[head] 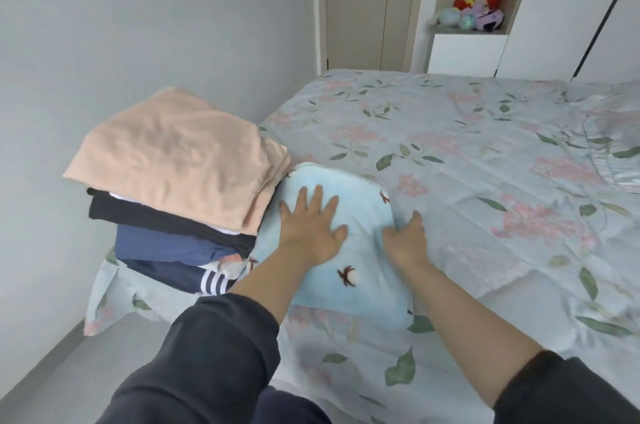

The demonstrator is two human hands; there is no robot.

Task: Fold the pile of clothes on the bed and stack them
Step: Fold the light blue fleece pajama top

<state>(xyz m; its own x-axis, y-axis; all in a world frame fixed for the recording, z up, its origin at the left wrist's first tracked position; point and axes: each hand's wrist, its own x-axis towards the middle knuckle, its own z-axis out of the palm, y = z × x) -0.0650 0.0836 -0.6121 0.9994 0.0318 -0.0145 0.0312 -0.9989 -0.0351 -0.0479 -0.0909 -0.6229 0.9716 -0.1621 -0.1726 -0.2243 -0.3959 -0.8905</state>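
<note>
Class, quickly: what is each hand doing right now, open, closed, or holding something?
Left hand: open, pressing flat on the light blue garment.
Right hand: curled, gripping that garment's right edge.

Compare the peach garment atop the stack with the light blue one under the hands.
The peach garment is plain; the light blue garment carries brown prints. The peach one tops the stack; the blue one lies on the bedsheet beside it. Hands touch only the blue one: left hand flat on it, right hand gripping its edge. Both are folded.
</note>
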